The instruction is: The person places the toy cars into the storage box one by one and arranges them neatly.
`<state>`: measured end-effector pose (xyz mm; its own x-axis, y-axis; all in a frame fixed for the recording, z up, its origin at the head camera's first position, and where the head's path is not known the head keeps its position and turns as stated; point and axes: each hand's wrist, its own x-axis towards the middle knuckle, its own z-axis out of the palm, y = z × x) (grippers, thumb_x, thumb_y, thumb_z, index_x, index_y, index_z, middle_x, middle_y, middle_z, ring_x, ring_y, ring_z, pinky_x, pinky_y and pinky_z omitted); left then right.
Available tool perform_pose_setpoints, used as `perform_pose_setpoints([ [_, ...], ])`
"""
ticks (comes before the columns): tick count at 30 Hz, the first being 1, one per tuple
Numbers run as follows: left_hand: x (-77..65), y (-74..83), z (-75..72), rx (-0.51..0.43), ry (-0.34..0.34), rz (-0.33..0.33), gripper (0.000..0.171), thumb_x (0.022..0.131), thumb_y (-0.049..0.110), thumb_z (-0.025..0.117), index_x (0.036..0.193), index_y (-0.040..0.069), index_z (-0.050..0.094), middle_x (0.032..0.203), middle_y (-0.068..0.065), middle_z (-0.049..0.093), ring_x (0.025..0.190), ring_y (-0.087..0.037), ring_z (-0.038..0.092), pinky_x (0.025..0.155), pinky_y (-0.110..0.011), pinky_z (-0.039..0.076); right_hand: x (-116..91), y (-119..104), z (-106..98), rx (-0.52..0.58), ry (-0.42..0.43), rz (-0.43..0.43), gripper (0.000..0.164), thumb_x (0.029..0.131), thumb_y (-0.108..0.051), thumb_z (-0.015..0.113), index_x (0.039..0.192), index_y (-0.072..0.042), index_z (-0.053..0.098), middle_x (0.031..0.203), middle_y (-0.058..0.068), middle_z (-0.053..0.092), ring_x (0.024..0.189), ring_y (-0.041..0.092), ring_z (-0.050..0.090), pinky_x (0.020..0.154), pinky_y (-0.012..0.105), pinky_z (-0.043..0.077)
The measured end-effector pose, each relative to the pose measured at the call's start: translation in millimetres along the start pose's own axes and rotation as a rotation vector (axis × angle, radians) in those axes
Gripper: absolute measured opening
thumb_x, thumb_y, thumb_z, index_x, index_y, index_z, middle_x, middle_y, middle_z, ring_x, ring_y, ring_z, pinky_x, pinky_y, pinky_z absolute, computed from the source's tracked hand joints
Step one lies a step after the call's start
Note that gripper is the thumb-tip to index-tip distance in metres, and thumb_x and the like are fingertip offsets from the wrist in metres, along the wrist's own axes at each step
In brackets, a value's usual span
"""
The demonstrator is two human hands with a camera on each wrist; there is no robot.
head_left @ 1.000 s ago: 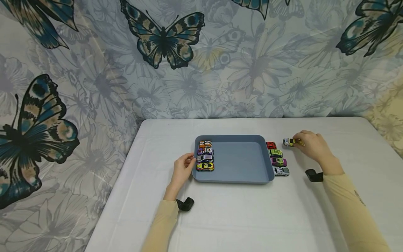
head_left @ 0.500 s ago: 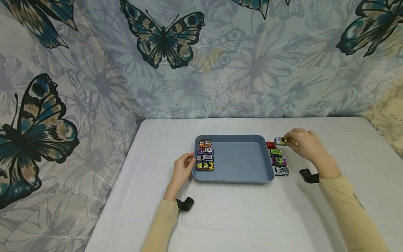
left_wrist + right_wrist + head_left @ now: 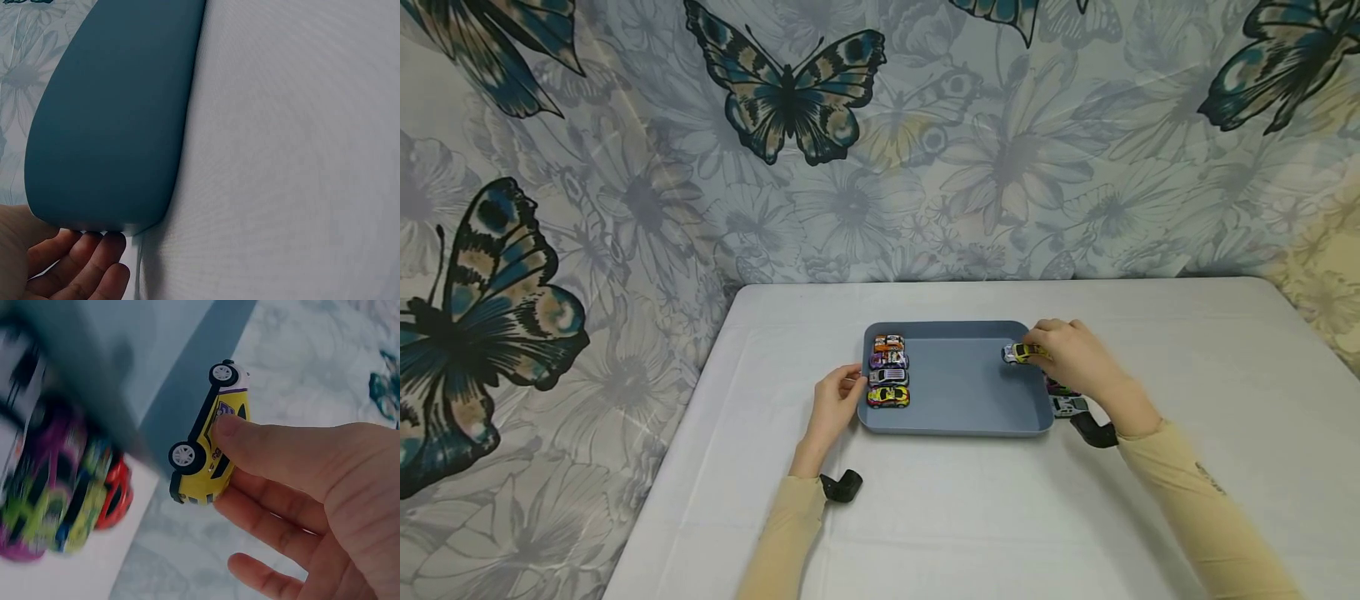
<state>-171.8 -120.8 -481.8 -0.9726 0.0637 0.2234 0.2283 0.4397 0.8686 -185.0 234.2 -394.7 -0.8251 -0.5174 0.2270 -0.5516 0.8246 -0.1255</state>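
My right hand (image 3: 1078, 362) pinches a yellow-and-white toy car (image 3: 1017, 354) between thumb and fingers, over the right end of the blue-grey tray (image 3: 955, 383). In the right wrist view, the toy car (image 3: 209, 444) is tilted, its wheels towards the tray. At the tray's left rim, my left hand (image 3: 833, 407) holds the edge; in the left wrist view its fingers (image 3: 106, 250) lie against the outer wall. Inside the tray's left end stands a column of toy cars: orange (image 3: 889, 342), purple (image 3: 889, 360), silver-grey (image 3: 887, 377) and yellow-red (image 3: 888, 397).
More toy cars line the table outside the tray's right side. A silver one (image 3: 1069, 407) shows under my right hand; a red car (image 3: 117, 494) and a green car (image 3: 81, 512) appear blurred in the right wrist view. White cloth (image 3: 925, 517) covers the table; a butterfly-patterned backdrop (image 3: 925, 208) stands behind.
My right hand has carried the yellow-and-white car leftward from the table beyond the tray, past the outside row, to over the tray's right end. My left hand has stayed at the rim.
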Motion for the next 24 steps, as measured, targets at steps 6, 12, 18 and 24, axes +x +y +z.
perform_pose_setpoints([
  [6,0.1,0.9,-0.2,-0.003,0.003,0.005,0.026,0.09,0.007,0.06,0.113,-0.006,0.061,0.094,-0.015,0.063,0.081,-0.023,0.063,0.071,-0.027,0.054,9,-20,12,0.02,0.001,-0.069,0.021,0.071,-0.003,0.078,0.089,-0.004,0.069,0.083,0.006,0.062,0.074,0.024,0.06,0.065,0.045,0.045],
  [12,0.3,0.8,-0.4,0.0,0.004,0.008,0.026,0.09,0.007,0.06,0.112,-0.007,0.061,0.094,-0.015,0.063,0.081,-0.023,0.063,0.071,-0.027,0.054,18,-41,23,0.026,0.012,-0.151,0.019,0.07,-0.004,0.079,0.084,-0.008,0.068,0.083,0.005,0.062,0.076,0.021,0.058,0.066,0.042,0.045],
  [18,-0.1,0.5,-0.6,0.002,0.004,0.015,0.026,0.09,0.007,0.06,0.112,-0.007,0.061,0.093,-0.015,0.063,0.08,-0.023,0.063,0.07,-0.027,0.054,25,-65,34,0.0,0.017,-0.221,0.019,0.069,-0.01,0.081,0.081,-0.01,0.066,0.079,0.001,0.059,0.073,0.017,0.057,0.066,0.039,0.045],
  [24,-0.1,0.1,0.3,0.001,0.003,0.012,0.025,0.09,0.007,0.06,0.112,-0.007,0.061,0.093,-0.015,0.063,0.081,-0.023,0.063,0.071,-0.027,0.054,29,-83,38,-0.01,0.005,-0.268,0.019,0.069,-0.013,0.081,0.082,-0.011,0.066,0.078,-0.001,0.058,0.072,0.016,0.055,0.063,0.036,0.044],
])
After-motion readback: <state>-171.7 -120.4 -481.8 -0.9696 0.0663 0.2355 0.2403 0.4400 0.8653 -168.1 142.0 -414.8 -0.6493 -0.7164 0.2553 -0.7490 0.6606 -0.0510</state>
